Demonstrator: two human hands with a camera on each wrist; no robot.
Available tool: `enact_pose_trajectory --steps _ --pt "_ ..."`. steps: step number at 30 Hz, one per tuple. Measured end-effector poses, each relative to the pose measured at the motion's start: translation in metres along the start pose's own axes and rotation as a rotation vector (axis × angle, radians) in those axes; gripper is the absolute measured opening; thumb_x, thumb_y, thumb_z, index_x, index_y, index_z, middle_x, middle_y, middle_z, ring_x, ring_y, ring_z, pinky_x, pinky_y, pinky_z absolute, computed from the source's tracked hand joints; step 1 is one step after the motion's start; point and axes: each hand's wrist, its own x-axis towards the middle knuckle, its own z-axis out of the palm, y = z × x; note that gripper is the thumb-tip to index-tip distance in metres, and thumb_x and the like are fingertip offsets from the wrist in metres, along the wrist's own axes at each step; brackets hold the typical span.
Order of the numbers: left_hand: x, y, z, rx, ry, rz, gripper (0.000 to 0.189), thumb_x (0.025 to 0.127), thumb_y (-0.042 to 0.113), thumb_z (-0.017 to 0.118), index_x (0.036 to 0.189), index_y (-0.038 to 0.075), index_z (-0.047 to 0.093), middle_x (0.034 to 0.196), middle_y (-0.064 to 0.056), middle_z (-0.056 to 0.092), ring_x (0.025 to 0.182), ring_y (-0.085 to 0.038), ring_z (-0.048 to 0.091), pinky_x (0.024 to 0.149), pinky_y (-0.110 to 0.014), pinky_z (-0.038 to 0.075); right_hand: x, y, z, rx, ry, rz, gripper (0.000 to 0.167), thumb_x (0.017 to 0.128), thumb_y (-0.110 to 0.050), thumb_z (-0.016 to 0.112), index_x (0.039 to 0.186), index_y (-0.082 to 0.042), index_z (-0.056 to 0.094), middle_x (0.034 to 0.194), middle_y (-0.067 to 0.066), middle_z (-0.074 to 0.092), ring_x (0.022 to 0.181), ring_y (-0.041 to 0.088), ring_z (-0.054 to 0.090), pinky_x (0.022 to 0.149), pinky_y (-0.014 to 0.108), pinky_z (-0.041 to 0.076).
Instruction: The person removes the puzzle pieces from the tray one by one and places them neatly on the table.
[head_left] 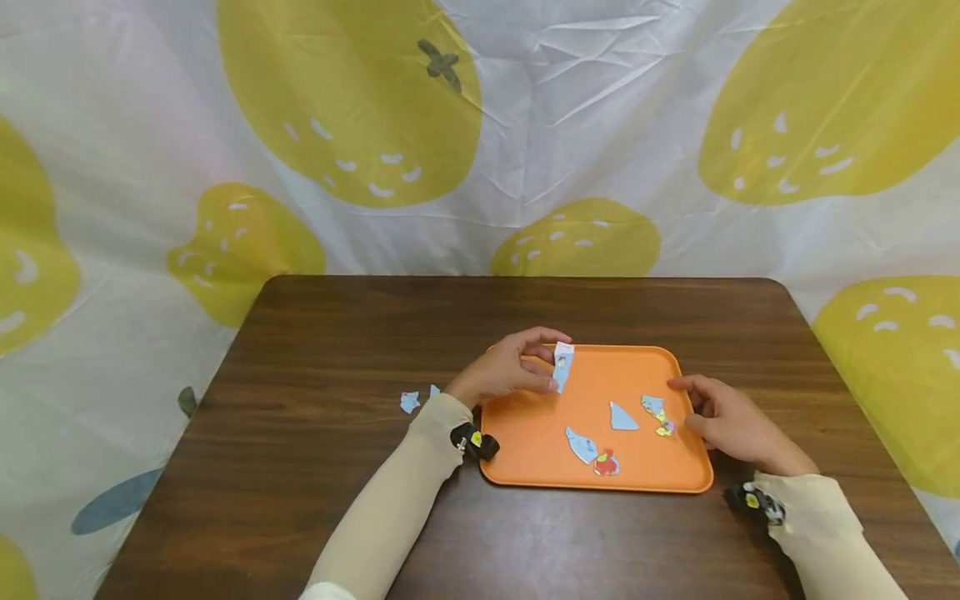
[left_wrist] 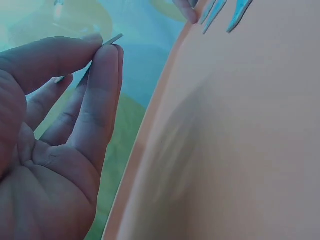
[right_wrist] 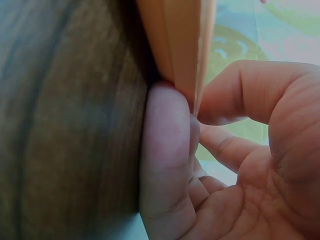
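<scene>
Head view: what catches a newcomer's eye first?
Probably the orange tray, right of centre on the dark table, flat pieces scattered on it. Next, the pale blue piece that the left hand pinches over the tray's far left part. Behind the table hangs a white cloth with large yellow prints.

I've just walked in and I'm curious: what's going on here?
A person is handling small, flat printed pieces. The left-hand grip pinches a light-blue piece over the left part of an orange tray, while the right-hand grip holds the tray's right edge. Several loose pieces lie on the tray, and at least two other pieces lie on the table to its left.
</scene>
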Motion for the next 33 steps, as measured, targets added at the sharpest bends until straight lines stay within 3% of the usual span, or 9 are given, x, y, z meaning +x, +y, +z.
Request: enact_pose_trajectory --steps 9,18,25,33 --pt "-0.016 0.01 -0.001 -0.008 0.054 0.057 0.076 0.084 -0.013 0.08 0.152 0.009 0.054 0.106 -0.006 0.069 0.087 -0.018 0.075 0.085 -0.039 0.065 0.0 0.0 0.0 0.006 -0.014 0.001 0.053 0.095 0.0 0.065 0.147 -0.002 0.054 0.106 0.015 0.06 0.069 0.015 0.056 0.056 0.033 0.059" --pt "-0.028 0.016 -0.002 0.013 0.048 0.07 0.073 0.087 -0.009 0.08 0.152 0.017 0.057 0.11 -0.006 0.066 0.089 -0.017 0.074 0.081 -0.03 0.062 0.0 -0.003 0.0 0.004 -0.024 0.018 0.055 0.096 -0.002 0.066 0.149 -0.002 0.052 0.107 0.015 0.06 0.072 0.016 0.058 0.059 0.032 0.06" --pt "-0.037 0.016 -0.005 0.011 0.06 0.057 0.071 0.089 -0.007 0.078 0.152 0.017 0.058 0.109 -0.007 0.065 0.087 -0.02 0.074 0.085 -0.038 0.065 0.001 -0.001 0.0 0.001 -0.023 0.019 0.055 0.095 -0.002 0.066 0.148 -0.002 0.053 0.107 0.015 0.06 0.072 0.016 0.057 0.058 0.032 0.06" --pt "-0.053 0.018 -0.011 0.024 0.088 0.077 0.07 0.089 -0.009 0.077 0.152 0.014 0.057 0.109 -0.008 0.064 0.083 -0.025 0.074 0.081 -0.042 0.066 0.002 -0.001 0.0 0.006 -0.028 0.027 0.055 0.095 -0.002 0.066 0.148 -0.002 0.052 0.108 0.015 0.059 0.074 0.018 0.056 0.058 0.033 0.06"
